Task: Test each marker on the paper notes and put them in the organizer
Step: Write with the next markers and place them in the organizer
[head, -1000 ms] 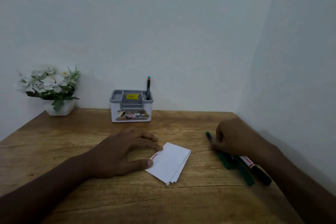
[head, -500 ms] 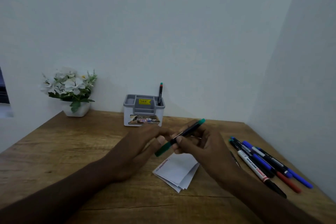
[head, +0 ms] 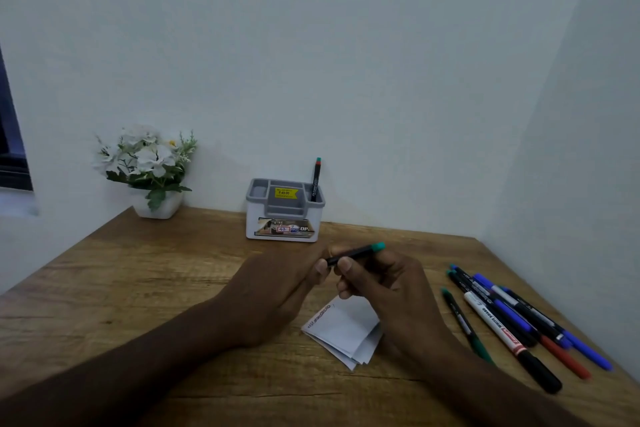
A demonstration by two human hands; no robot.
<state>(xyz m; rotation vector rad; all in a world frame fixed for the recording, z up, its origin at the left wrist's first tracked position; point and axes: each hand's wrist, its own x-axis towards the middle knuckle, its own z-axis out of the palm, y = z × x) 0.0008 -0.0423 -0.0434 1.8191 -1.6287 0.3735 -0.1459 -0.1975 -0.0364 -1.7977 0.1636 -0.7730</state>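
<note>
Reaching in from the lower edge, both forearms meet above the wooden table (head: 138,288), just over the stack of paper notes (head: 346,333). The right hand (head: 391,291) has its fingers curled round the black barrel of a green-ended marker (head: 356,253), which lies nearly level with its green end pointing right and slightly up. The left hand (head: 277,291) is at the marker's left end, thumb and fingertips closed there, though whether they pinch the cap cannot be made out. Half a second ago a green cap showed at that left end and the marker sloped more steeply; now that end is hidden behind the left fingers. A second ago the left hand lay flat on the notes and the right was down among the loose markers (head: 512,319), which lie at the right of the table. The organizer (head: 282,218) stands at the back by the wall, one marker upright in its right compartment.
</note>
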